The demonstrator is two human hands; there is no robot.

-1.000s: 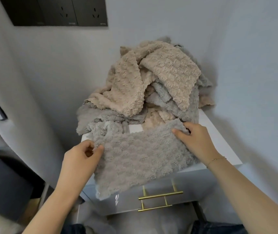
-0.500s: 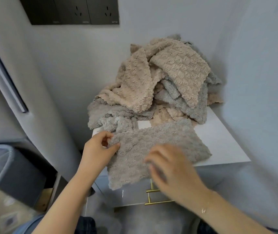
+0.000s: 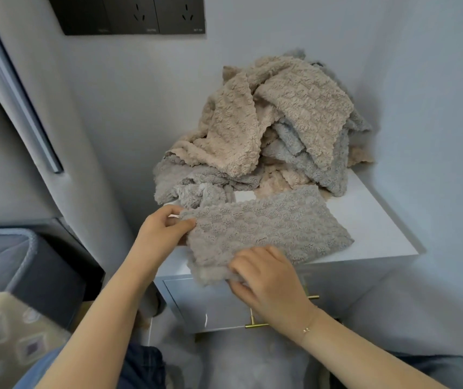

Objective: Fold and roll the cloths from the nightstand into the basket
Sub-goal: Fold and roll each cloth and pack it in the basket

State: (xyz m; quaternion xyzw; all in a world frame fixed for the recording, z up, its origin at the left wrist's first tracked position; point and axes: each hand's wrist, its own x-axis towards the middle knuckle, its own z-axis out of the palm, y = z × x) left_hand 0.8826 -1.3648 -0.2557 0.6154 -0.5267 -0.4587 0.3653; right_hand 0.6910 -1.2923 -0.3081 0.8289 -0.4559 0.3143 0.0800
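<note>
A grey cloth (image 3: 266, 234) lies spread on the front of the white nightstand (image 3: 376, 228), its near edge hanging just over the front lip above the drawer. The left hand (image 3: 162, 230) grips the cloth's left end, thumb on top and fingers curled beneath the corner. The right hand (image 3: 269, 279) pinches the near edge of the same cloth at its lower front corner, fingers (image 3: 241, 266) bent over the top and thumb under the hem; a thin bracelet (image 3: 307, 329) sits on that wrist.

Behind the grey cloth, touching its far edge, a heap (image 3: 275, 130) of beige and grey cloths is piled against the back corner where the two walls meet, covering most of the rear of the nightstand. A bare patch of white top shows to the right of the cloth.

Below the right hand, part of a brass handle (image 3: 255, 324) shows on the drawer front. A dark socket panel (image 3: 129, 14) is set in the wall above. At the left, lower down, stands a grey basket (image 3: 25, 248) with a soft rim, well apart from the nightstand.
</note>
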